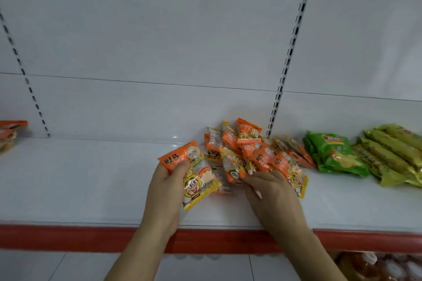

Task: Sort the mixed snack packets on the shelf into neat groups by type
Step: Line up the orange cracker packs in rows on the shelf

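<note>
the heap of orange-and-yellow snack packets (pixel 255 157) lies loose on the white shelf (pixel 80 180), just right of the frame's centre, packets overlapping at all angles. the left hand (pixel 166 189) grips one such packet (pixel 194 173) lifted a little left of the heap, thumb across its orange top. the right hand (pixel 271 191) rests on the heap's near edge, fingers curled down among the packets; whether it has pinched one i cannot tell. to the right sit green chip bags (pixel 335 155), then long yellow-green packs (pixel 392 155), both already grouped. the risk, as i judge it, is that pulling one packet from underneath drags its slick neighbours toward the red front lip (pixel 68 237) or into the green bags. an orange stack (pixel 10 132) is cut off at the left edge, the goods below the shelf at lower right are blurred, and the packets' print is hard to read.
</note>
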{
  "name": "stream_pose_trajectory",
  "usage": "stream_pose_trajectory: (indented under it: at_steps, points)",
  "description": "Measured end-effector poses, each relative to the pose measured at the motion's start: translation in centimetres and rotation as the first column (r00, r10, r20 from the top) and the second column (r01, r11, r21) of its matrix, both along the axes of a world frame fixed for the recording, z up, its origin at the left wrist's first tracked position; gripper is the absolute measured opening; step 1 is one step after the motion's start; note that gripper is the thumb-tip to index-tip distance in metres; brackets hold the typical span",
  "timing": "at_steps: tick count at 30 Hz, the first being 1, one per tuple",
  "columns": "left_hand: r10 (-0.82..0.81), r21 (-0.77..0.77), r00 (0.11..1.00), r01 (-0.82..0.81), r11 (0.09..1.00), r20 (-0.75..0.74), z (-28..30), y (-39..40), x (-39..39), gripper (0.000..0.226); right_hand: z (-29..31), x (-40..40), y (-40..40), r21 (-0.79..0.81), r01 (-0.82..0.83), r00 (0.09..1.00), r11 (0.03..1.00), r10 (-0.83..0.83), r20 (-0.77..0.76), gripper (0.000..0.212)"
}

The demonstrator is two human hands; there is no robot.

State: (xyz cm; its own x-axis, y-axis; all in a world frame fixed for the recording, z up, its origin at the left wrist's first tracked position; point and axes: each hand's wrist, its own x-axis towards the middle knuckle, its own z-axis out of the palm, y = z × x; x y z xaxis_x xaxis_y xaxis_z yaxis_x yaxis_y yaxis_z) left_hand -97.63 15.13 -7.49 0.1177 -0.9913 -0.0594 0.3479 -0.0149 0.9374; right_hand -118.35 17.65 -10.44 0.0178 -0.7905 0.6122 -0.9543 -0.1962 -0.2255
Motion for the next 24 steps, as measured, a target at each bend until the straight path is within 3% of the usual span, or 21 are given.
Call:
stream_pose_trajectory:
  at_steps: [4,7,9,14,21,24]
  points:
    - [-0.025,-0.007,0.994,0.026,1.000,0.104,-0.5,-0.2,0.6,0.013,0.7,0.5,0.3,-0.093,0.023,0.996,0.995,-0.014,0.089,0.014]
    - [-0.038,-0.012,0.989,0.040,0.999,0.143,-0.6,-0.3,0.9,0.014,0.3,1.5,0.1,0.088,0.024,0.998,0.996,-0.019,-0.058,0.046]
    - [-0.051,-0.015,0.983,0.055,0.998,0.179,-0.8,-0.2,1.1,0.014,-0.2,1.9,-0.2,0.203,0.072,0.995,0.977,-0.055,-0.089,0.056]
    - [-0.044,-0.008,0.969,0.047,0.999,0.245,-1.1,-0.3,1.7,0.014,0.2,2.1,-0.7,0.137,0.135,0.989,0.981,-0.124,-0.084,0.011]
    - [-0.004,-0.116,0.948,0.043,0.992,0.319,-0.4,0.2,1.3,0.010,5.2,3.5,1.3,0.093,0.049,0.948,0.994,-0.076,0.311,0.020]
    - [-0.051,-0.194,0.945,0.119,0.974,0.323,0.1,1.0,0.1,0.015,6.8,6.4,1.6,0.167,-0.102,0.862,0.981,0.004,0.506,0.021]
